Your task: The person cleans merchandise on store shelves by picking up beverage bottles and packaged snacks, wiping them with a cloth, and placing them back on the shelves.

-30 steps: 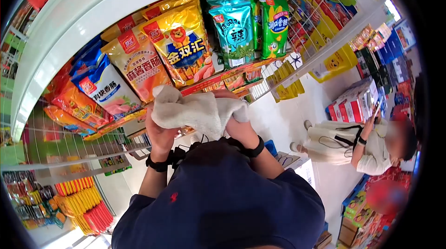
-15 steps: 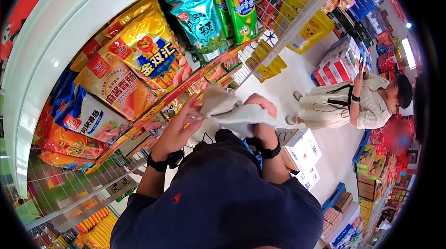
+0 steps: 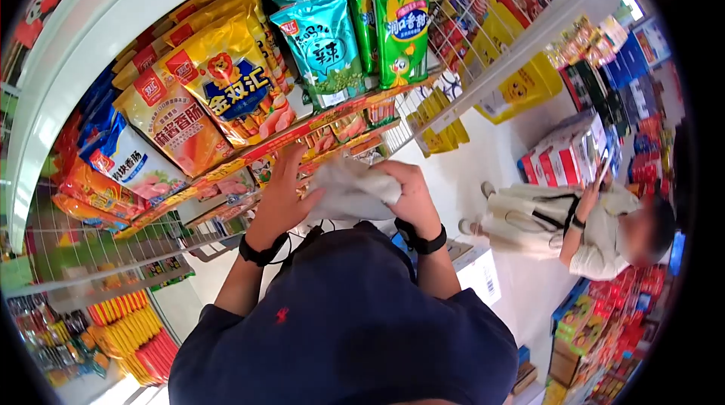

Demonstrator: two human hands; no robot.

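Note:
A light grey-white cloth (image 3: 351, 187), blurred by motion, hangs between my hands in front of the shelf. My right hand (image 3: 412, 195) is closed on the cloth's right end. Fingers spread, my left hand (image 3: 284, 197) is beside the cloth's left side; whether it touches the cloth cannot be made out. Just beyond the hands, the shelf edge (image 3: 281, 141) carries a yellow sausage bag (image 3: 234, 88), an orange-white bag (image 3: 175, 122), a blue-white bag (image 3: 134, 160), a teal bag (image 3: 323, 46) and a green bag (image 3: 402, 31).
A person (image 3: 596, 231) in light clothes stands at the right, holding a phone. Behind them are red-white boxes (image 3: 563, 156). Yellow bags (image 3: 521, 92) hang beside the wire rack at the upper right. Stacked yellow and red packets (image 3: 136, 333) lie at the lower left.
My left hand's fingers have come off the cloth's left end and spread apart. My right hand still grips the cloth, which has shifted and crumpled. The view has swung left and back.

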